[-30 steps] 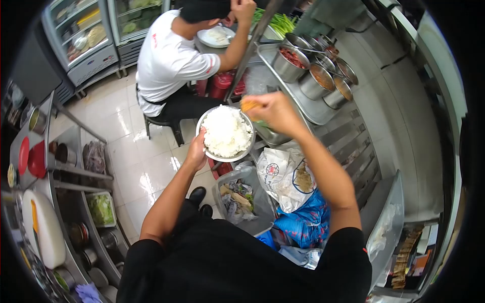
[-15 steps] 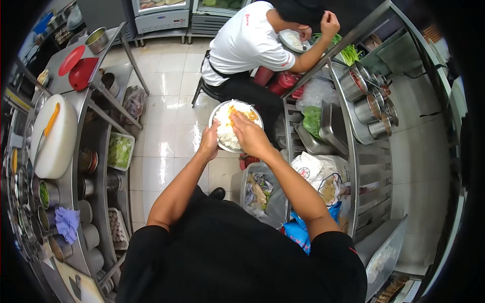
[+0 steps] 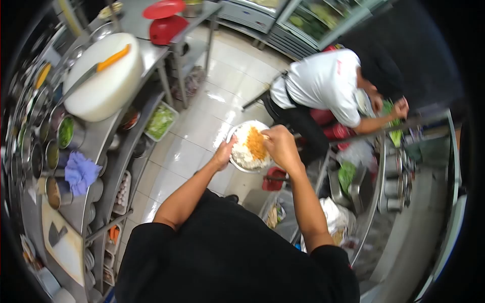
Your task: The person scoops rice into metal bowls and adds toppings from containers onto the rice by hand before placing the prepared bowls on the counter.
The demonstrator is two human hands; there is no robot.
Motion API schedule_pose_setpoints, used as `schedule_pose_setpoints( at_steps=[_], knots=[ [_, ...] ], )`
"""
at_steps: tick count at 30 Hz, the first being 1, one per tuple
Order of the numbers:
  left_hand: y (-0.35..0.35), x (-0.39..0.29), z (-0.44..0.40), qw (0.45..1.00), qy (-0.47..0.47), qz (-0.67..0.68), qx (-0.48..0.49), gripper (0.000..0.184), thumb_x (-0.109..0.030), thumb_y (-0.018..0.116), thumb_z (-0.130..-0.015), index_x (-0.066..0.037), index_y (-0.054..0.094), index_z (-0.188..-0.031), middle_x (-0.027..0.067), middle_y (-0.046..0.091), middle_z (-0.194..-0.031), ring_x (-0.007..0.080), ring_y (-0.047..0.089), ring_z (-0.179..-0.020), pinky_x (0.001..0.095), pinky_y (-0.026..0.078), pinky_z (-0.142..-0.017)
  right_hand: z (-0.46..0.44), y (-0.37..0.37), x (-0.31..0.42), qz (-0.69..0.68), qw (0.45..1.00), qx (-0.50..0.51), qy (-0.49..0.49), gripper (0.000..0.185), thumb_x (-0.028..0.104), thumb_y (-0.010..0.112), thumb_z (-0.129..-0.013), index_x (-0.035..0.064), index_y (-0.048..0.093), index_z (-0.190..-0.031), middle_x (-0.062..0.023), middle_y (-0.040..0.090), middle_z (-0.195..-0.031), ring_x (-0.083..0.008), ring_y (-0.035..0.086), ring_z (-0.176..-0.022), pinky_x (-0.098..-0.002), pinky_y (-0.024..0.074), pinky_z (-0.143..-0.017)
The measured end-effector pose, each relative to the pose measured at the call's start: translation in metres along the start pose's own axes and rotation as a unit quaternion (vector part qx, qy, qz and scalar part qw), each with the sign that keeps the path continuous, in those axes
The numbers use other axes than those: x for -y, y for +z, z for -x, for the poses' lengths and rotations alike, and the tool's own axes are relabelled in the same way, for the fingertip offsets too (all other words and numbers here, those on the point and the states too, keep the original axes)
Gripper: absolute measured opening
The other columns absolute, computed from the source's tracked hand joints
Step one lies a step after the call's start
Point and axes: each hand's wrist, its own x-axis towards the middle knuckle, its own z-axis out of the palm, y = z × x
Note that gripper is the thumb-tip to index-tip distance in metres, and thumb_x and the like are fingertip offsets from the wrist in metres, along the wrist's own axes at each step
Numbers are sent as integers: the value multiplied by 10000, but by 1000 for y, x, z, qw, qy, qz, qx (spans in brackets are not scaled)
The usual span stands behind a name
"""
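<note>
A round metal bowl (image 3: 235, 164) holds white rice (image 3: 241, 154) with an orange, crumbly-looking food (image 3: 257, 143) on its right half. My left hand (image 3: 222, 153) grips the bowl's left side, thumb over the rim. At the upper right rim is my right hand (image 3: 281, 148), its fingers curled and closed beside the orange food. What those fingers hold, if anything, is hidden from me.
To the left, a steel counter carries a white round chopping block (image 3: 103, 86) with an orange-handled knife (image 3: 112, 58), and a purple cloth (image 3: 82, 172). A seated co-worker (image 3: 323, 83) is ahead right. A lined bin (image 3: 268, 204) and steel rack stand at right.
My right hand has drawn back from over the rice to the right rim and its fingers have curled. More orange food shows. The view has turned, shifting the room around the bowl.
</note>
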Motion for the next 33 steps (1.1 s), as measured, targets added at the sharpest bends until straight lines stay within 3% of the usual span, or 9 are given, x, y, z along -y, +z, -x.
schedule_pose_setpoints(
  at_steps=[2, 9, 13, 14, 19, 21, 27, 29, 33],
  knots=[
    [-17, -18, 12, 999, -11, 23, -31, 405, -360, 444, -953, -44, 487, -1202, 46, 573, -1097, 118, 539, -1000, 293, 436, -864, -16, 4, 31, -38, 990, -1, 137, 259, 63, 670, -712, 8, 668, -965, -195, 628, -961, -314, 608, -921, -333, 470, -810],
    [-95, -53, 35, 996, 32, 24, -76, 386, -344, 453, -949, -39, 505, -1180, 45, 594, -1043, 113, 564, -928, 286, 458, -815, -68, 70, 55, -84, 989, 111, -53, 329, 128, 702, -722, 34, 657, -1034, -193, 627, -969, -308, 604, -931, -345, 475, -778],
    [-125, -56, 51, 985, 46, 86, -146, 409, -354, 458, -943, -17, 513, -1168, 55, 606, -1026, 119, 579, -911, 275, 469, -799, -100, 93, 76, -103, 979, 174, 4, 299, 131, 686, -757, 42, 653, -1040, -171, 632, -962, -256, 619, -886, -319, 489, -735],
    [-130, -58, 58, 980, 60, 101, -163, 416, -366, 463, -940, -16, 520, -1158, 56, 610, -1030, 124, 584, -923, 275, 470, -800, -105, 105, 76, -103, 980, 91, -144, 263, 120, 660, -786, 11, 644, -1025, -130, 646, -892, -212, 619, -784, -295, 487, -711],
    [-170, -43, 87, 952, 119, 163, -230, 431, -385, 477, -931, -20, 522, -1156, 62, 616, -1027, 139, 591, -922, 292, 468, -831, -160, 160, 44, -218, 968, 122, -35, 170, 118, 584, -855, 2, 644, -965, -22, 615, -731, -91, 575, -645, -235, 477, -546],
    [-175, -44, 112, 929, 132, 189, -291, 432, -381, 489, -927, -22, 520, -1165, 61, 611, -1046, 143, 584, -952, 295, 461, -853, -188, 180, 42, -243, 953, 167, 75, 146, 86, 590, -821, -9, 647, -916, -103, 632, -746, -138, 563, -636, -271, 474, -618],
    [-206, 17, 150, 814, 275, 306, -410, 406, -333, 505, -928, -14, 512, -1179, 59, 584, -1101, 139, 554, -1013, 298, 445, -883, -245, 322, 10, -127, 945, 280, -110, 145, 101, 554, -848, 0, 629, -920, -67, 611, -715, -131, 609, -662, -284, 484, -574],
    [-211, 39, 158, 774, 304, 343, -438, 398, -323, 497, -934, -7, 509, -1176, 56, 579, -1105, 137, 547, -1021, 293, 437, -891, -260, 363, 33, -212, 884, 415, 40, 149, 160, 549, -884, 44, 618, -948, -23, 597, -754, -94, 575, -652, -243, 470, -534],
    [-217, 87, 155, 687, 355, 400, -493, 413, -321, 496, -936, -3, 486, -1200, 57, 572, -1110, 138, 530, -1041, 289, 422, -909, -293, 457, 59, -208, 862, 448, 110, 147, 186, 527, -912, 62, 593, -953, -16, 591, -759, -119, 579, -647, -240, 471, -523]
  ],
)
